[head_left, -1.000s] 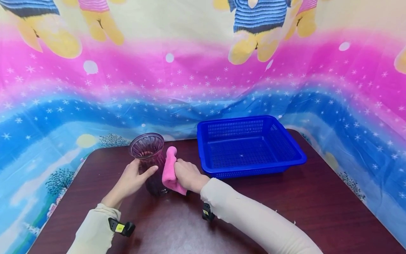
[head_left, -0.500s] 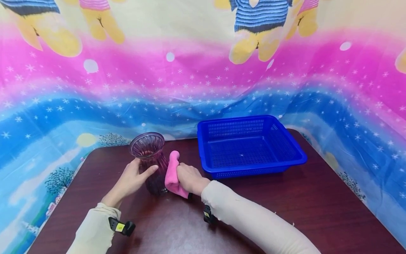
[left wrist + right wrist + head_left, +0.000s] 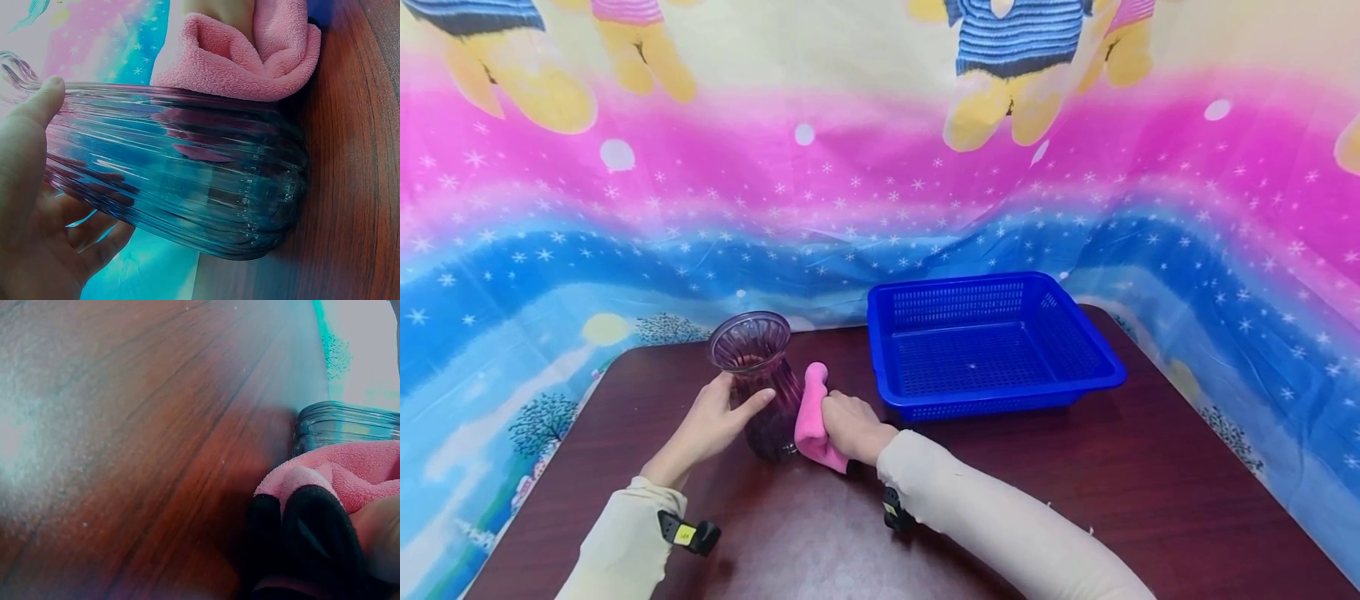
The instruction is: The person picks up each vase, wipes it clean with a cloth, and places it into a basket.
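A purple-tinted, ribbed glass vase (image 3: 760,408) with a flared rim stands at the left of the table. My left hand (image 3: 703,429) grips it below the neck; in the left wrist view the thumb lies on one side and the fingers pass round the other. My right hand (image 3: 853,427) holds a folded pink cloth (image 3: 812,421), fluffy like a towel, at the right side of the vase near its lower half. The cloth hides most of the right fingers. Below the cloth in the right wrist view is a black looped piece (image 3: 319,531).
A blue plastic basket (image 3: 1000,400) with perforated walls stands at the back right, just beyond the right hand. The dark red-brown wooden table (image 3: 1150,483) has a printed curtain (image 3: 850,192) hanging behind it and along both sides.
The right hand with the pink cloth has moved down and slightly right along the vase's side. The left hand and vase stay nearly in place.
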A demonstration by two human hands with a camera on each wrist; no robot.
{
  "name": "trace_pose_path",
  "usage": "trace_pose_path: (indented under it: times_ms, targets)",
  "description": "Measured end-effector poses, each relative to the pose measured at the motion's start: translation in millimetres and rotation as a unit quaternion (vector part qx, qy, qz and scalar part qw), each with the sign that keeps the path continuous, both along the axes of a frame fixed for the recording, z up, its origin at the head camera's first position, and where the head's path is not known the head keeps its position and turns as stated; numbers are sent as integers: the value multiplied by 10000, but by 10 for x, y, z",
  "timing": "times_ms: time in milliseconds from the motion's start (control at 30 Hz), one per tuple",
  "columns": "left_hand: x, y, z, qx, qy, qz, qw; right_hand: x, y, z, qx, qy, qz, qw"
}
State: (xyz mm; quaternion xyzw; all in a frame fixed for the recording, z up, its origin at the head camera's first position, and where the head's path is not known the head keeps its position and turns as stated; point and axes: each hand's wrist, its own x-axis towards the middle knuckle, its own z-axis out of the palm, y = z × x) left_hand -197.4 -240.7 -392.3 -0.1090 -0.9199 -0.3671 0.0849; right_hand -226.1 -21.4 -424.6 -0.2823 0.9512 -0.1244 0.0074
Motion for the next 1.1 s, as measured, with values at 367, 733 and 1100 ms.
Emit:
trace_pose_path:
  times_ms: [367,733,1100]
  targets:
    - [8,1,47,-24,70,-28,10000,-32,-2,-26,38,-112,-13,9999]
    - [26,17,35,-61,94,-24,9999,-41,14,-30,29,-351,-22,9994]
    - [-4,-8,-23,-14,35,-21,10000,-57,44,-63,-196,-384,-44,9991]
